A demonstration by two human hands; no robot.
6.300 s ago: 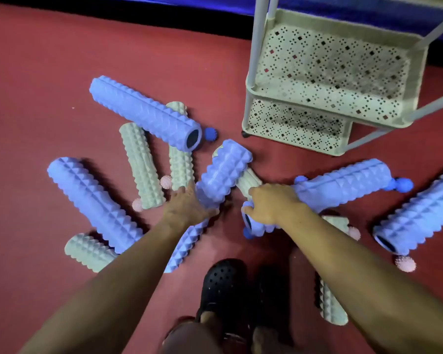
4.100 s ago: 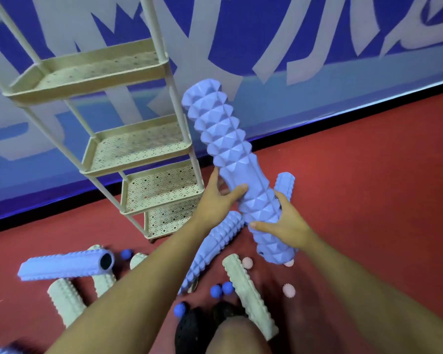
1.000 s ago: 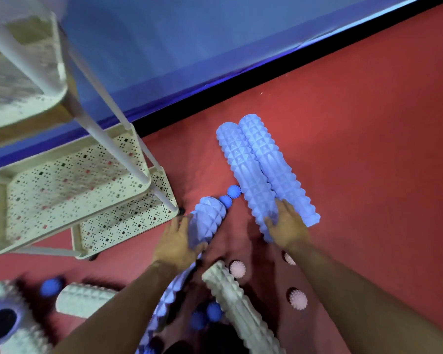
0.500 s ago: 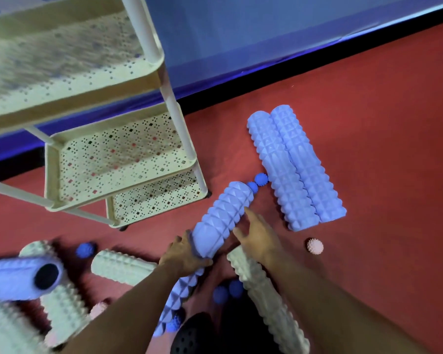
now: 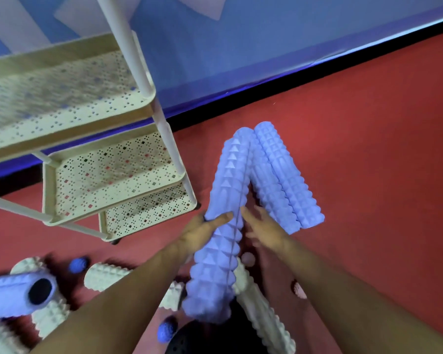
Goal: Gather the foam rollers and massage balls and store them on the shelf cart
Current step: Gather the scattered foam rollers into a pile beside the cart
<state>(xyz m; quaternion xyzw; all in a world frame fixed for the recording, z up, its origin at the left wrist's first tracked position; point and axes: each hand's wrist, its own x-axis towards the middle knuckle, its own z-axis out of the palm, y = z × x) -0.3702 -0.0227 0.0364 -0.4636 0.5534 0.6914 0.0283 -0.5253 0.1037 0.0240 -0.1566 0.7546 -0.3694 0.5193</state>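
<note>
Purple roller (image 5: 220, 238) is lifted off red floor (image 5: 368, 162), tilted, top end toward the wall. Left hand (image 5: 202, 232) grips its side, thumb across the front. Right hand (image 5: 265, 229) is beside it w/ fingers spread, loose; contact unclear. Two purple rollers (image 5: 284, 180) lie side by side just right. Cream cart (image 5: 149, 98) stands left, shelves bare.
</note>
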